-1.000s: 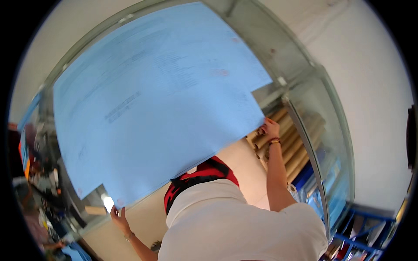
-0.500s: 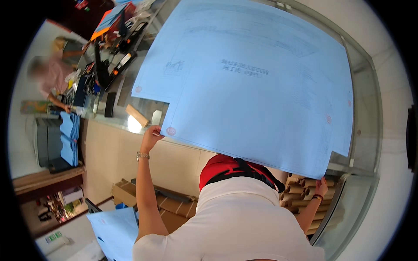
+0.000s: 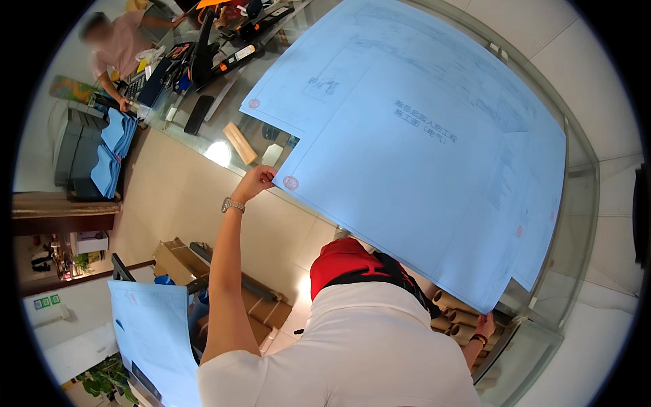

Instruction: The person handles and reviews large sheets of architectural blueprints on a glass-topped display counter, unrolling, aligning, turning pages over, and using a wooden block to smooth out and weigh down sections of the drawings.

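Large blue drawing sheets with fine printed lines lie on a glass-topped table, their near edge hanging toward my body. My left hand, below a metal wristwatch, pinches the near left corner beside a round red stamp. At the near right corner my right hand, with a dark red bracelet on the wrist, grips the edge of the same sheets. A further layer of blue sheet shows under the top one at the left and right. The fingertips are partly hidden by the paper.
A wooden block and a black phone-like slab rest on the table's left part, near staplers. A person stands at far left by a printer. Brown paper rolls sit beneath the table; cardboard boxes lie on the floor.
My view has turned, so the table and sheets appear rotated clockwise. Both hands keep hold of the near corners; the sheets look much the same on the table.
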`<state>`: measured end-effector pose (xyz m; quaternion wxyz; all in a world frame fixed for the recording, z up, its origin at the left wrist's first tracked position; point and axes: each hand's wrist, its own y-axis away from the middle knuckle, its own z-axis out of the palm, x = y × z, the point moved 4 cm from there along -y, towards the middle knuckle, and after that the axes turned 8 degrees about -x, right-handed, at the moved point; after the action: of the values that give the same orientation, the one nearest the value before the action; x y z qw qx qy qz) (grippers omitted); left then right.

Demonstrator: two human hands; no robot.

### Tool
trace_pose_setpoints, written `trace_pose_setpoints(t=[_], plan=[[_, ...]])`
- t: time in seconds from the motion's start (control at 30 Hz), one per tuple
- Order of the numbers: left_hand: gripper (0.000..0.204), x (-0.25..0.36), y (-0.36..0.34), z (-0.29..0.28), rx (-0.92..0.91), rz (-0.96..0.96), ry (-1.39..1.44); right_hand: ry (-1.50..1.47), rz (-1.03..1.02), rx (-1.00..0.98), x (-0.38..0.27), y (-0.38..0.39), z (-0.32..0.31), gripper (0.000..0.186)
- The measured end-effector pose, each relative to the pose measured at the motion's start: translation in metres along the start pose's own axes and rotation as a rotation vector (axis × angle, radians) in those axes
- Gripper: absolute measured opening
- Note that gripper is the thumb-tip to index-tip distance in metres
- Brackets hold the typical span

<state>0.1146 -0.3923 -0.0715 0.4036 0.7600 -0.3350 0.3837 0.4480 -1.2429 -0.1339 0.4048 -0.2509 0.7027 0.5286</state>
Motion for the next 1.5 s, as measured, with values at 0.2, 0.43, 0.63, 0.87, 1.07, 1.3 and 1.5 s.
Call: trace_pose_setpoints(t=[0.2,0.43,0.63,0.87,1.07,1.3,1.5], plan=[[0.020,-0.022,-0.007,-0.001,-0.007,-0.024,0.000,-0.026,0.035,0.038,0.003,-0.002,-0.001,0.026],[0.019,-0.025,-0.007,0.001,0.033,-0.045,0.082,-0.014,0.001,0.022,0.002,-0.001,0.001,0.029],[0.018,-0.021,-0.009,-0.002,0.020,-0.054,-0.007,-0.050,-0.006,0.029,0.001,0.002,0.001,0.029],[0.019,-0.028,-0.014,-0.007,0.001,-0.088,-0.243,-0.029,0.000,0.048,0.002,-0.001,-0.002,0.026],[0.019,-0.022,-0.014,-0.006,-0.003,-0.081,-0.291,-0.040,0.010,0.030,0.003,-0.006,-0.007,0.026],[0.014,-0.008,-0.008,-0.004,0.039,-0.075,-0.349,-0.053,0.025,0.024,0.004,-0.006,-0.009,0.029],[0.017,-0.010,-0.005,-0.004,0.050,-0.105,-0.322,-0.054,0.022,0.010,0.000,0.003,-0.002,0.029]])
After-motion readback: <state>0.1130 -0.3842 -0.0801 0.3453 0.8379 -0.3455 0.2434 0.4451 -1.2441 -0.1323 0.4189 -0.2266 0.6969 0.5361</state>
